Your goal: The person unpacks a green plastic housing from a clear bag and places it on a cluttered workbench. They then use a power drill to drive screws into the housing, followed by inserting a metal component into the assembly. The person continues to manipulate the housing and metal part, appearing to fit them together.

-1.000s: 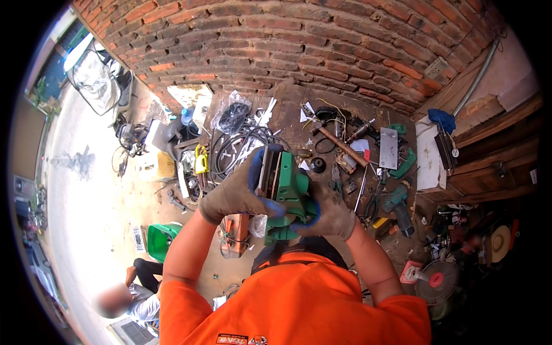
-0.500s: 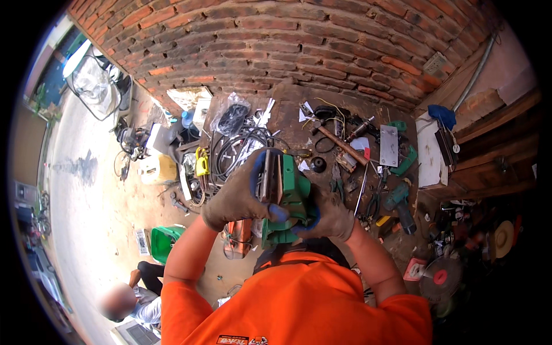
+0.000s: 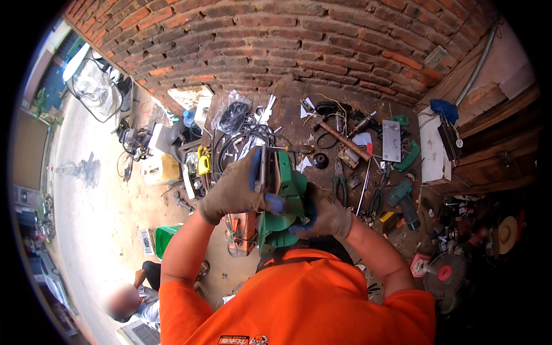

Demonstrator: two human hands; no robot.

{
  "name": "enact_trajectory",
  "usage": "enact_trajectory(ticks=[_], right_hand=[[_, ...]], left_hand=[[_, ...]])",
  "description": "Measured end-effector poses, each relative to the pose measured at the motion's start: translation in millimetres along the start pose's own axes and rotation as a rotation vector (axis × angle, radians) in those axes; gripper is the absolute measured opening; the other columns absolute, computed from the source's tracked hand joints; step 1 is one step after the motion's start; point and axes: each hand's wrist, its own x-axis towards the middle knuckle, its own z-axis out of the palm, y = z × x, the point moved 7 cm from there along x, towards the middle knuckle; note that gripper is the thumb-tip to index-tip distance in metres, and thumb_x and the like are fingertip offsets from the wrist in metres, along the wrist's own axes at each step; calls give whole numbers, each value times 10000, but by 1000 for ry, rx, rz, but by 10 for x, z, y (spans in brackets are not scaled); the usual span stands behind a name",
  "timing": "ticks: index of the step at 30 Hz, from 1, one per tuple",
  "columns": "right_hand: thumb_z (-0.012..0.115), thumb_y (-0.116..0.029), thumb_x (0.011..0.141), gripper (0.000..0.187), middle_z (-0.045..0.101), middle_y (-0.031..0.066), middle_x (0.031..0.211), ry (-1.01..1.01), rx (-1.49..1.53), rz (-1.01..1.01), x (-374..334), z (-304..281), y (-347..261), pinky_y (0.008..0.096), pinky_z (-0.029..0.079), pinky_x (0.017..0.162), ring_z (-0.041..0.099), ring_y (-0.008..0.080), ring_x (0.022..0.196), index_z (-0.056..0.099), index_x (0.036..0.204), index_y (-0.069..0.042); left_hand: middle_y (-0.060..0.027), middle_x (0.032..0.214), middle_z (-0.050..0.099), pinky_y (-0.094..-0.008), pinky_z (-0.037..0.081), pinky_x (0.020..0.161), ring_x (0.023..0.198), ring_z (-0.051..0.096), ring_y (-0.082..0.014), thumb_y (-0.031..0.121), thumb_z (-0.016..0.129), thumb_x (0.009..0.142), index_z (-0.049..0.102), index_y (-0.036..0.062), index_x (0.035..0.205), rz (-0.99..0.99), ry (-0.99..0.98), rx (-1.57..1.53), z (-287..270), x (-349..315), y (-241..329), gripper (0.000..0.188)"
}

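Observation:
In front of my chest I hold a green power tool (image 3: pixel 293 192) that looks like a sander, tilted so its flat layered base faces left. My left hand (image 3: pixel 233 192), in a brown and blue work glove, is closed round the base side, with the thumb across its lower part. My right hand (image 3: pixel 329 215), gloved the same way, grips the green body from the right; some of its fingers are hidden behind the tool. Beyond it on the workbench (image 3: pixel 290 106) lie a hammer (image 3: pixel 348 139), pliers (image 3: pixel 340 185) and a green cordless drill (image 3: pixel 405 202).
Coiled black cables (image 3: pixel 230 146) and a plastic bag (image 3: pixel 233 118) lie at the bench's left, below a brick wall (image 3: pixel 276 46). A metal plate (image 3: pixel 391 142) lies right. A yellow jerrycan (image 3: pixel 161 169), green bucket (image 3: pixel 165 240) and seated person (image 3: pixel 146 302) are at left.
The view has shifted slightly, so the bench things sit a little differently in the picture. Both hands keep their hold on the green tool, which has hardly moved.

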Motion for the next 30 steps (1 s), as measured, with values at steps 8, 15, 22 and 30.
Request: enact_trajectory(ticks=[8, 15, 22, 30], right_hand=[[865, -257, 781, 904, 562, 117, 1397, -77, 551, 104, 40, 77, 55, 365, 400, 1117, 532, 214, 1287, 392, 1501, 18], [872, -258, 767, 892, 563, 99, 1384, -21, 538, 42, 41, 102, 10, 369, 405, 1117, 534, 206, 1283, 414, 1493, -15], [891, -216, 716, 982, 558, 112, 1394, -4, 368, -11, 24, 24, 5, 375, 412, 1114, 528, 225, 1296, 371, 1529, -30], [880, -249, 711, 1021, 541, 163, 1421, 19, 296, -11, -68, 54, 25, 397, 418, 1109, 532, 274, 1307, 347, 1547, -9]], left_hand=[[-35, 809, 592, -255, 489, 549, 645, 616, -114, 330, 754, 902, 544, 27, 1173, -134, 26, -533, 127, 95, -149, 457], [-49, 844, 641, -242, 482, 528, 630, 620, -104, 206, 792, 862, 572, 11, 1171, -258, 5, -550, 163, 75, -177, 426], [-73, 1016, 662, -292, 525, 763, 863, 640, -135, 206, 916, 715, 553, 4, 1266, -212, -35, -402, 153, -25, -30, 690], [-73, 1215, 626, -331, 452, 1020, 1128, 562, -157, 181, 974, 616, 497, 26, 1395, -177, -45, -333, 187, -89, 48, 927]])
